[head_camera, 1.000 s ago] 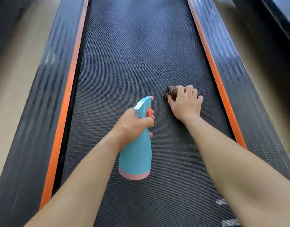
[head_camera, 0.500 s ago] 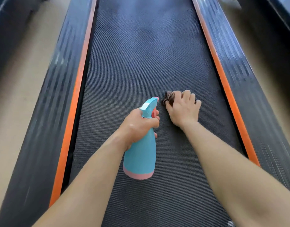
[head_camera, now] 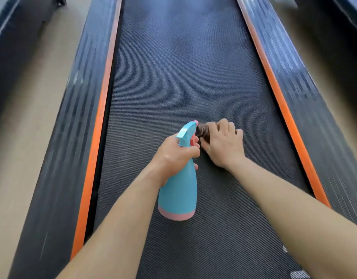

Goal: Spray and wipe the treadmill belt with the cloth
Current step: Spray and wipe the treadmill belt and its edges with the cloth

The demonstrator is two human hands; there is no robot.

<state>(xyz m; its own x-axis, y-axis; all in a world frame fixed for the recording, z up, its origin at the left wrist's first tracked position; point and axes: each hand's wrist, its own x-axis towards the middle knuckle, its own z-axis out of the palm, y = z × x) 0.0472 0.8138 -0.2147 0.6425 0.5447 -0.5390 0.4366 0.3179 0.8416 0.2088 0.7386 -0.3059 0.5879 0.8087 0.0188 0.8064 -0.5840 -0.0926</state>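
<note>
Head view, left hand: wraps the neck of the spray bottle just under the trigger head. The forearm comes in from bottom left with the wrist straight.
Left fingers: curled round the neck, with one tip showing on the bottle's right side. The thumb lies across the near side.
Spray bottle: teal body, pink base band, pink trigger. It is tilted forward, nozzle pointing up the belt and base toward the wearer.
Right hand: palm down, knuckles up, low on the treadmill belt. The forearm comes in from bottom right.
Right fingers: bent and close together, gripping the cloth down against the belt.
Cloth: small dark brown bunch, mostly hidden under the hand. It shows at the hand's left edge, just beside the nozzle tip.
Treadmill belt: dark with a fine weave. Both hands sit near mid-width.
Orange strips: one along each belt edge.
Side rails: black and ribbed, outside the strips.
Floor: beige, beyond the rails.
White marks: on the belt, bottom right.
</note>
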